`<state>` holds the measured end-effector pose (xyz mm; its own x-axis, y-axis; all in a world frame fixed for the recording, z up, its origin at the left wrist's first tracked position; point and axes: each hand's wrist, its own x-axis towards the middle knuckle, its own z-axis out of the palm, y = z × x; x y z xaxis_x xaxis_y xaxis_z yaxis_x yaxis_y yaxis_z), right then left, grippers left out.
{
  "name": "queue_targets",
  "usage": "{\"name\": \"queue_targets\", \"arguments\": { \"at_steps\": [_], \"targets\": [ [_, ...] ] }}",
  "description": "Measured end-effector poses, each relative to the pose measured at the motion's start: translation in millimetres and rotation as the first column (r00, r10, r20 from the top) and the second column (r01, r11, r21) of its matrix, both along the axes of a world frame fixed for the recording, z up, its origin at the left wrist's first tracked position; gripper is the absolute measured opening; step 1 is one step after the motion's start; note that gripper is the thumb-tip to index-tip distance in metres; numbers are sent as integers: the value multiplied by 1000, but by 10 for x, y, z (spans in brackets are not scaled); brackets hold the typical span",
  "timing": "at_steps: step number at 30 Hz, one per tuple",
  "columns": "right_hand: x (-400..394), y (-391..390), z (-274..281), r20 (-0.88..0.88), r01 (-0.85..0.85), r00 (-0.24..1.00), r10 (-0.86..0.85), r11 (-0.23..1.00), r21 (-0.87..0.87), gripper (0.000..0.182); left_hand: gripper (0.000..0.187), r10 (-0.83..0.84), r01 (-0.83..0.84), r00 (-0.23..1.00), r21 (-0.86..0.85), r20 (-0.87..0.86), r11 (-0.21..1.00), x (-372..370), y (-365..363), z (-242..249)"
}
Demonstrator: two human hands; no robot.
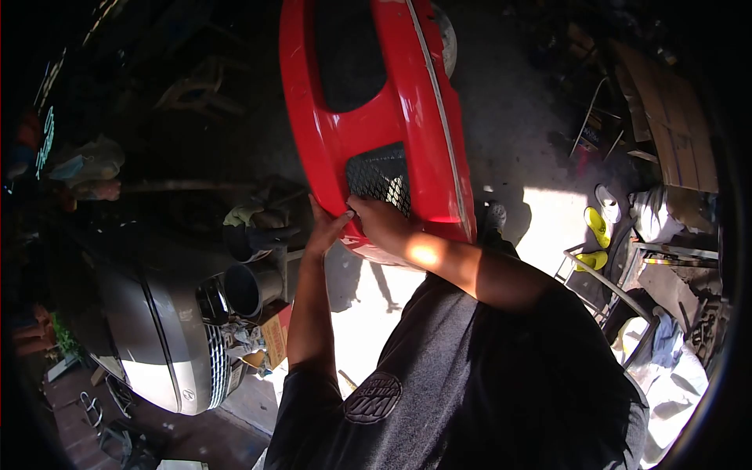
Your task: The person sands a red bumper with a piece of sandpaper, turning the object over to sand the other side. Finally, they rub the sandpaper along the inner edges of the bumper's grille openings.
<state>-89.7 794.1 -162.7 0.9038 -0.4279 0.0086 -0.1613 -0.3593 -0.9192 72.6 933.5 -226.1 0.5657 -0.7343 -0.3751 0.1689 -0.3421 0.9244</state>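
A glossy red car bumper [427,149] stretches from the top of the view down to my chest, with a pale strip along its right side. Black mesh [372,174] fills its nearer opening; the farther opening looks dark. My left hand [329,229] is closed around the bumper's near left edge, thumb on the face. Right beside it, my right hand [382,223] grips the rim by the mesh opening, its fingertips partly hidden. The two thumbs nearly meet.
A grey car front [157,337] stands at the left, near a dark bucket [244,288] and a cardboard box [276,335]. Yellow clogs [597,227] lie on the right, by a metal frame [611,286]. Large cardboard [666,117] leans at the upper right. Sunlight patches the floor.
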Motion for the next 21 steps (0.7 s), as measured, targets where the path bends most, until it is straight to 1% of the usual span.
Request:
{"name": "queue_targets", "arguments": {
  "at_steps": [3, 6, 7, 8, 9, 11, 14, 15, 17, 18, 20, 21],
  "targets": [
    [-13, -138, 1, -40, -98, 994, 100, 994, 54, 27, 129, 1, 0, 1000, -16, 27, 1000, -5, 5, -36],
    [24, -207, -17, -217, -38, 973, 80, 981, 191, 35, 126, 14, -14, 1000, -11, 24, 1000, -5, 3, -55],
    [47, -190, -81, -215, 52, 977, -2, 972, 229, 39, 125, 17, -17, 1000, -17, 20, 1000, -8, 1, -59],
    [78, -144, -266, -217, 141, 973, -83, 953, 267, 42, 124, 21, -20, 1000, -23, 15, 1000, -14, 5, -63],
    [86, -140, -300, -221, 226, 962, -162, 926, 304, 46, 124, 18, -18, 1000, -39, -3, 999, -32, -24, -16],
    [32, -129, -277, -308, 287, 937, -167, 869, 403, 49, 125, 16, -18, 999, -72, -35, 997, -55, -72, 103],
    [3, -137, -122, -407, 337, 905, -126, 796, 503, 53, 120, 20, -18, 1000, 73, -21, 997, -52, -88, 267],
    [-1, -143, -100, -438, 354, 892, -110, 772, 528, 55, 118, 24, -24, 1000, 69, -12, 997, 4, -53, 209],
    [41, -81, -315, -420, 386, 894, -158, 749, 539, 54, 114, 16, -16, 1000, 67, 0, 998, 113, -3, 43],
    [56, -65, -355, -413, 405, 892, -185, 734, 545, 54, 112, 31, -29, 999, 60, -28, 998, 135, -2, 21],
    [65, -60, -389, -512, 490, 844, -159, 617, 616, 50, 109, 58, -53, 994, 56, -88, 997, 158, 51, -26],
    [76, -48, -401, -559, 535, 817, -141, 550, 642, 49, 108, 82, -75, 989, 58, -124, 995, 113, 37, 100]
  ]
}}
